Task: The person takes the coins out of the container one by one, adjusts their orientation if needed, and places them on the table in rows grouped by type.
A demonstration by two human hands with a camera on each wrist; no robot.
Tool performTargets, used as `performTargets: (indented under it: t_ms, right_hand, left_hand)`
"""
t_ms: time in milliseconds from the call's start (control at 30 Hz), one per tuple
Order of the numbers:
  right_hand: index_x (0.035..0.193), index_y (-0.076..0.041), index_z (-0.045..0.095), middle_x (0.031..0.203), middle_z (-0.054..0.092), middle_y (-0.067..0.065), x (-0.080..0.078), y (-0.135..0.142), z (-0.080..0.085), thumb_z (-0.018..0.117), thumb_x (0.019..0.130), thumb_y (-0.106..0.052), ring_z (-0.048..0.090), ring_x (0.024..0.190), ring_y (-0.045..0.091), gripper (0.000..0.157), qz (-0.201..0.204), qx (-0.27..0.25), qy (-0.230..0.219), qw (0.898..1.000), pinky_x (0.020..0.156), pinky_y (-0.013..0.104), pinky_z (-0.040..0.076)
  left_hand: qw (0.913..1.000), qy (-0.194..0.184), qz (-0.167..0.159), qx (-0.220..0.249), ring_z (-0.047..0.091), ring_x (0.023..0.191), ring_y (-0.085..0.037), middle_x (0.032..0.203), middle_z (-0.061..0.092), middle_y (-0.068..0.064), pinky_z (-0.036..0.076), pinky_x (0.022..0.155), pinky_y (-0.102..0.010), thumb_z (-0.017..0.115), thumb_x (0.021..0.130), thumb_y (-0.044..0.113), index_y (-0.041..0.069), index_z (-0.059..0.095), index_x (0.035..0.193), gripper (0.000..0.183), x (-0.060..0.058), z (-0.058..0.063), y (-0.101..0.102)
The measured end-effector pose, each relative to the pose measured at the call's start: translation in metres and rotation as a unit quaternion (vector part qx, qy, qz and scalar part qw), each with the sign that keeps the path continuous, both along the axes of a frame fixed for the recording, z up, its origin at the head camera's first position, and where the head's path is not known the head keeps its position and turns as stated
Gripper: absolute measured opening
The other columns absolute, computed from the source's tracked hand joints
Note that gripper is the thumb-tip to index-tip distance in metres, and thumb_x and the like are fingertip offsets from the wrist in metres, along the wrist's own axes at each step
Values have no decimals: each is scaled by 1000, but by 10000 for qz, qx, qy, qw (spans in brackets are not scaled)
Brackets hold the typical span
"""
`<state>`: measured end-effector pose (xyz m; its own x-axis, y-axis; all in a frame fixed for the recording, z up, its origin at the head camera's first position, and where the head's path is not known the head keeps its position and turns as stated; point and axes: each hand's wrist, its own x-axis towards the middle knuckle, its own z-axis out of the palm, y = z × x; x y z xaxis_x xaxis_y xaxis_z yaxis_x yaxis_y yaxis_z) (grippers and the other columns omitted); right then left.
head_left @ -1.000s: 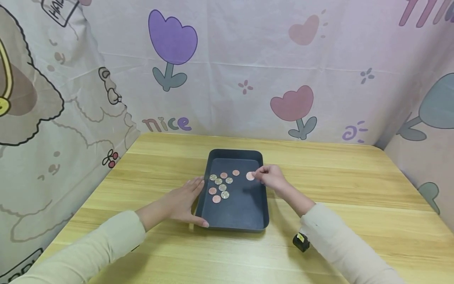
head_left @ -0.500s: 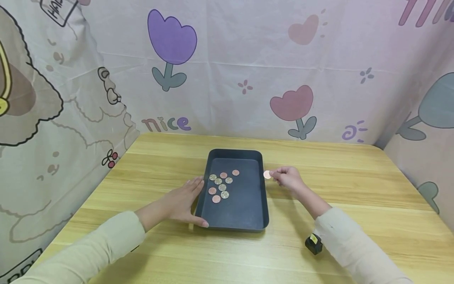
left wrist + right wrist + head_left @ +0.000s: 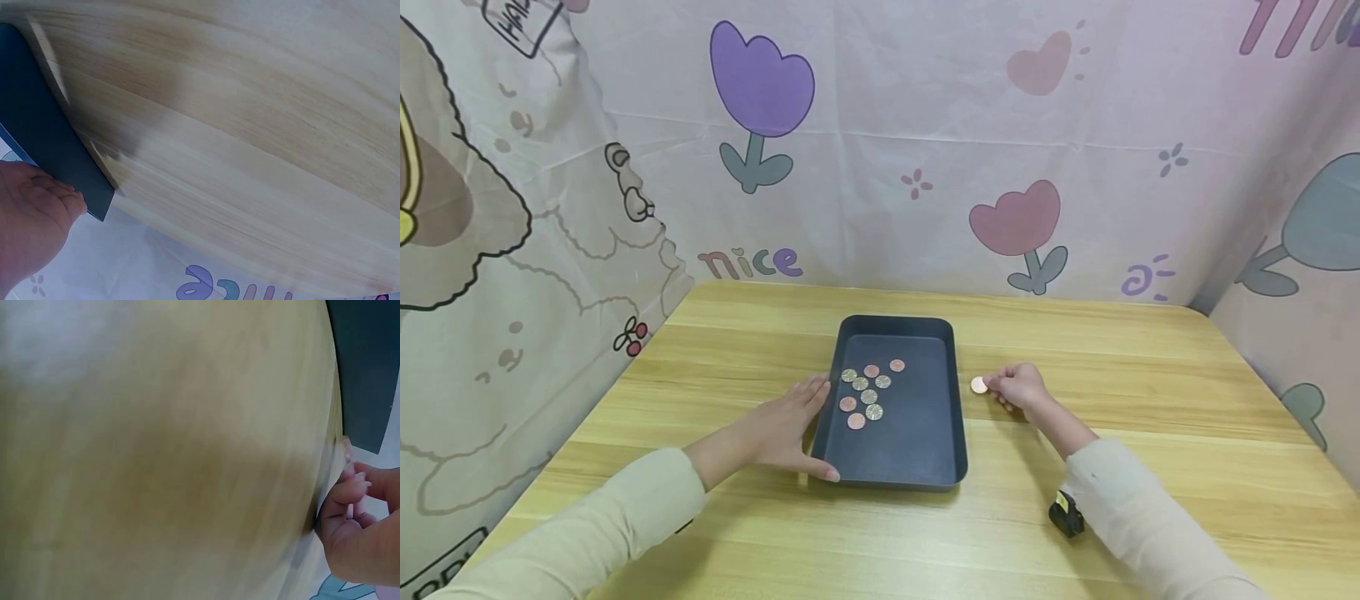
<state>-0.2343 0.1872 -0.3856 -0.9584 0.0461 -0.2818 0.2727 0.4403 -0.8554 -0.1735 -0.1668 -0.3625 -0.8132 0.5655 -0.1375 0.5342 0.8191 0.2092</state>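
Cloth (image 3: 880, 192) printed with tulips is hanging behind a wood-grain table (image 3: 737, 333), on which a dark rectangular tray (image 3: 917, 450) is lying. Touching the tray's left side, the left hand (image 3: 786, 425) is stretching its fingers straight with the thumb spread toward the near corner, gripping nothing, while the right hand (image 3: 1018, 387), just beyond the right wall, is pinching a coppery coin (image 3: 978, 384), its contact with the table being hard to tell. Nine other coins (image 3: 868, 397), five golden and four coppery, are lying mostly in the tray's left half.
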Motion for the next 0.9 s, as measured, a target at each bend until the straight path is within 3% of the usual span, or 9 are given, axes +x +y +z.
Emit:
performTargets:
  t_ms: [367,633,833,900]
  right_hand:
    - [66,-1,59,48,50,-4,-2,-1,-4,60,85,-9,36,37,5,21,-41,726,-15,9973,38,17,32]
    - [72,1,62,50,54,-2,0,-6,-3,60,83,-7,38,38,6,14,-214,924,127,9954,38,17,32]
    - [84,5,60,79,63,9,4,-9,8,58,88,-7,50,63,10,13,-281,799,845,9928,52,18,40]
    - [86,5,61,81,63,9,4,-11,12,59,89,-11,50,68,10,16,-257,811,1118,9901,55,18,41]
  left_hand:
    - [10000,6,14,-13,17,141,-39,153,15,-24,22,115,-46,62,62,77,-7,18,145,126,1,2,0]
    - [10000,49,-42,-27,19,140,-40,152,16,-26,23,114,-47,62,62,77,-9,20,144,125,2,2,0]
    - [9999,76,-56,-54,19,140,-40,152,16,-26,23,114,-47,61,62,78,-8,20,144,126,1,1,0]
    - [9999,90,-60,-68,19,140,-40,152,16,-25,23,114,-47,61,62,78,-8,20,144,125,1,1,0]
